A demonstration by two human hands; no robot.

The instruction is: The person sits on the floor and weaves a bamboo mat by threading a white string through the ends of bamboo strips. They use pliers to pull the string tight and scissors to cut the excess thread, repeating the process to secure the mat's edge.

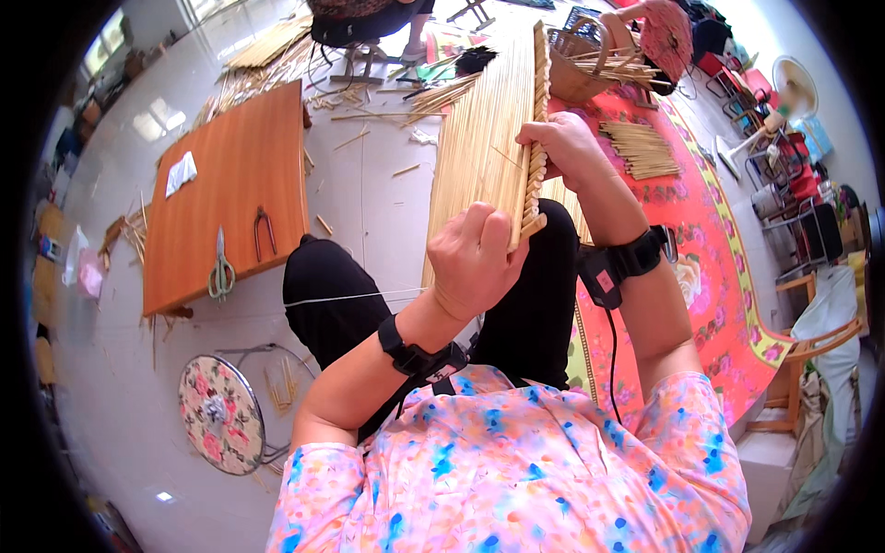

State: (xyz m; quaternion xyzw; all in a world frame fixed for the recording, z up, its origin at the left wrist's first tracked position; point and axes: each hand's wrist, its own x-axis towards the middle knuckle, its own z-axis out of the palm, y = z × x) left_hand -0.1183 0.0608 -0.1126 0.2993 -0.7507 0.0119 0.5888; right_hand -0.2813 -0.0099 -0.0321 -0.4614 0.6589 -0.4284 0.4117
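Note:
A long panel of pale straw stalks (487,129) slants up from my lap, with a thick braided edge along its right side. My left hand (475,256) is closed round the near end of that edge, fingers curled. Farther up, my right hand (573,152) pinches the braided edge with the thumb on top; its other fingers are partly hidden behind the panel. A thin white string (355,297) stretches from beside my left wrist across my left knee.
A low wooden table (217,175) at left bears scissors (220,267), pliers (265,232) and a white cloth (182,173). A floral stool (221,415) lies tipped nearby. Straw bundles (641,149) lie on the red rug (664,240). Other people sit at the far side near a basket (576,78).

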